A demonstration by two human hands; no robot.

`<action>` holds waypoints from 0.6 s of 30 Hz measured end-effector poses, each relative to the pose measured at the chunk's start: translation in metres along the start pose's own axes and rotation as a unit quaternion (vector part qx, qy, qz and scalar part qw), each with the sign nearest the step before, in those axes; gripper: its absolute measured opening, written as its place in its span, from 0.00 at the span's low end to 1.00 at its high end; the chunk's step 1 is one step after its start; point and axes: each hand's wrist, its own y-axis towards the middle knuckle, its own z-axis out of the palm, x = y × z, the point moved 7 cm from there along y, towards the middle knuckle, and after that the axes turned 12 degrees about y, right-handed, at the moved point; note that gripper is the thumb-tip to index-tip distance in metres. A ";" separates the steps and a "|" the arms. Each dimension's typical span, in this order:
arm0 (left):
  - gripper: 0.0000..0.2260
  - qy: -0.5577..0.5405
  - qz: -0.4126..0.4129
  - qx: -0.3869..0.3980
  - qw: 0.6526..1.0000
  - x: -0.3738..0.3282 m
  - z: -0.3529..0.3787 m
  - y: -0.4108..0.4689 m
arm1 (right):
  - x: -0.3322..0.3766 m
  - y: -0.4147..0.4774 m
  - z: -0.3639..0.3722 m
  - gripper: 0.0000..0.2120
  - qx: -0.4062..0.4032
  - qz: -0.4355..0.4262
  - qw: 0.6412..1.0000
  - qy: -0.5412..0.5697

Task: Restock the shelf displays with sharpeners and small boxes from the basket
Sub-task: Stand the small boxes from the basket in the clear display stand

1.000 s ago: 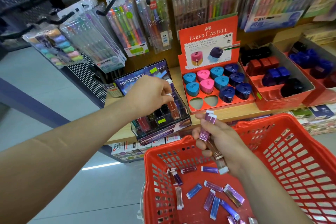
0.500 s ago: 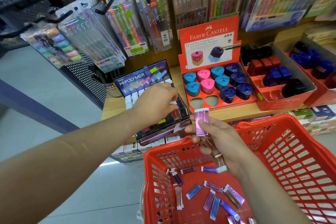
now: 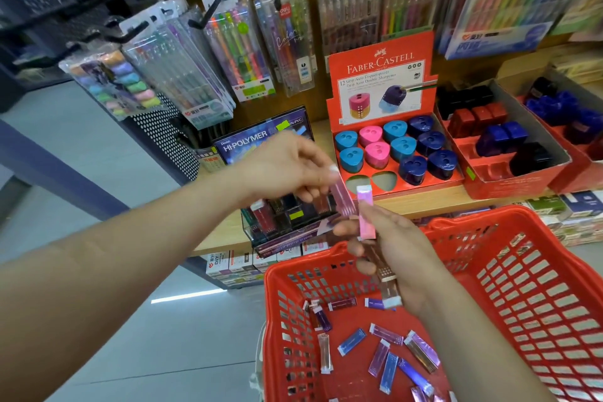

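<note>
My left hand [image 3: 287, 170] pinches a slim pink box [image 3: 342, 199] by its upper end, just above the dark Hi-Polymer display case [image 3: 287, 215]. My right hand [image 3: 391, 251] grips several slim boxes over the red basket [image 3: 522, 287]; a bright pink box [image 3: 365, 212] sticks up from its fingers, right beside the one in my left hand. Several more purple, blue and pink small boxes [image 3: 385, 352] lie loose on the basket floor. The red Faber-Castell sharpener display [image 3: 391, 153] holds blue, pink and navy sharpeners, with two front slots bare.
Two red trays [image 3: 509, 153] of dark red, blue and black sharpeners stand on the wooden shelf [image 3: 440, 202] to the right. Pen packs [image 3: 241, 42] hang on hooks above. Stacked small cartons [image 3: 241, 264] sit under the shelf, and grey floor lies to the left.
My left hand left the Hi-Polymer case, moved right and now pinches a pink box beside my right hand. My right hand rose slightly with its pink box upright.
</note>
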 end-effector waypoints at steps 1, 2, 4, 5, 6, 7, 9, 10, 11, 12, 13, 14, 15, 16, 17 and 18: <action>0.03 0.003 -0.002 -0.033 0.999 0.001 -0.018 -0.001 | -0.002 0.003 -0.002 0.12 -0.009 0.016 0.999 0.041; 0.03 0.018 -0.003 -0.066 0.998 0.002 -0.035 -0.002 | -0.006 0.007 -0.005 0.14 -0.013 0.038 0.995 0.090; 0.03 0.071 -0.010 -0.117 0.991 0.009 -0.064 -0.005 | -0.015 0.012 -0.005 0.29 -0.012 0.081 0.976 0.203; 0.03 0.095 -0.017 -0.129 0.987 0.014 -0.073 -0.007 | -0.018 0.011 -0.004 0.32 -0.010 0.094 0.965 0.245; 0.03 0.116 -0.027 -0.134 0.984 0.020 -0.078 -0.009 | -0.020 0.010 -0.005 0.28 -0.012 0.099 0.958 0.268; 0.02 0.133 -0.036 -0.132 0.982 0.027 -0.081 -0.011 | -0.020 0.008 -0.006 0.20 -0.021 0.098 0.956 0.274; 0.02 0.163 -0.045 -0.129 0.977 0.041 -0.080 -0.015 | -0.019 0.002 -0.006 0.14 -0.022 0.091 0.960 0.263; 0.03 0.180 -0.042 -0.132 0.974 0.047 -0.079 -0.016 | -0.019 0.002 -0.007 0.15 -0.014 0.083 0.964 0.251; 0.03 0.199 -0.039 -0.140 0.969 0.052 -0.078 -0.018 | -0.018 0.001 -0.006 0.17 -0.008 0.073 0.971 0.228; 0.03 0.213 -0.040 -0.151 0.964 0.056 -0.078 -0.020 | -0.018 0.002 -0.006 0.17 -0.008 0.066 0.977 0.201; 0.03 0.217 -0.045 -0.158 0.962 0.060 -0.078 -0.022 | -0.017 0.000 -0.005 0.16 -0.012 0.061 0.984 0.168; 0.03 0.203 -0.055 -0.157 0.965 0.064 -0.078 -0.024 | -0.018 0.001 -0.006 0.15 -0.016 0.058 0.988 0.140; 0.04 0.177 -0.065 -0.148 0.971 0.068 -0.078 -0.026 | -0.019 0.000 -0.006 0.13 -0.017 0.060 0.991 0.117; 0.04 0.153 -0.070 -0.136 0.976 0.071 -0.078 -0.027 | -0.021 0.001 -0.006 0.11 -0.018 0.065 0.993 0.099; 0.05 0.142 -0.069 -0.126 0.979 0.072 -0.077 -0.029 | -0.023 0.000 -0.006 0.10 -0.020 0.073 0.993 0.087; 0.05 0.145 -0.064 -0.118 0.980 0.073 -0.076 -0.030 | -0.026 0.000 -0.007 0.09 -0.023 0.083 0.993 0.084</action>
